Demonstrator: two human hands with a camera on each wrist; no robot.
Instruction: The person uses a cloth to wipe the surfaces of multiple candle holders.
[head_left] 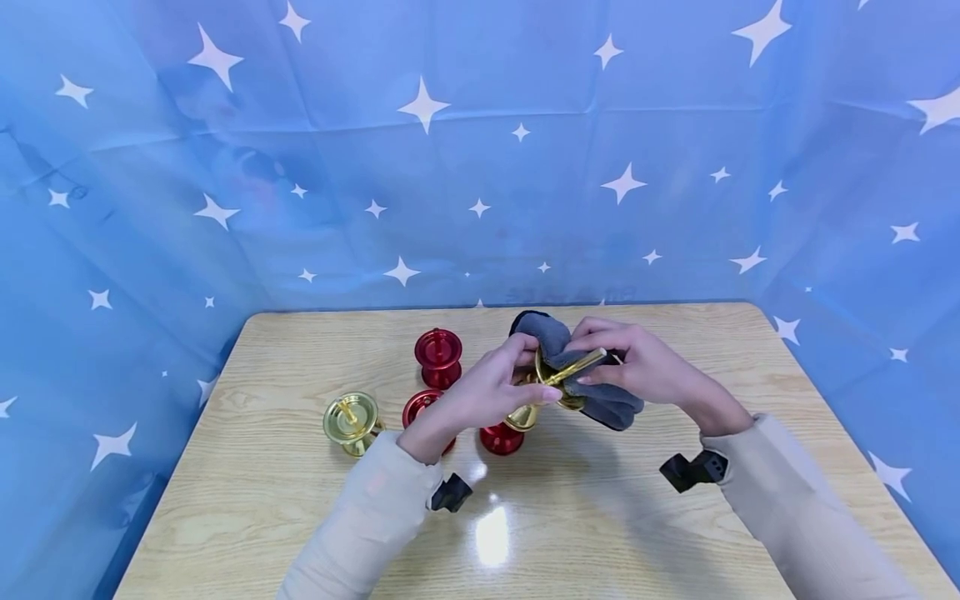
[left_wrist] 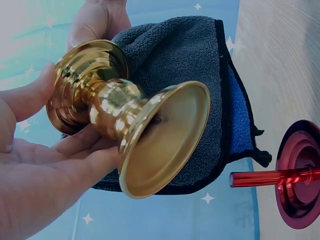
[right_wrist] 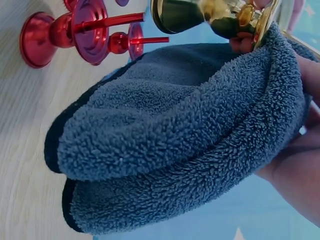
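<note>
My left hand (head_left: pixel 487 385) grips a shiny gold candlestick (left_wrist: pixel 112 102) around its waist, tilted above the table. In the left wrist view its round hollow base faces the camera. From its dish a thin gold rod (head_left: pixel 577 365) sticks out toward the right hand. Pinched in my right hand (head_left: pixel 637 360) is a thick grey cloth (right_wrist: pixel 165 135), folded against the dish end of the candlestick. The cloth's blue underside (left_wrist: pixel 240 115) and black edging show in the left wrist view. Part of the dish is hidden behind the cloth and fingers.
Three red candlesticks, one at the back (head_left: pixel 438 357), one partly behind the left wrist (head_left: pixel 420 404) and one below the left hand (head_left: pixel 501 440), stand on the wooden table (head_left: pixel 247 500). Another gold candlestick (head_left: pixel 351 421) stands at left. A blue star-patterned curtain (head_left: pixel 480 167) hangs behind.
</note>
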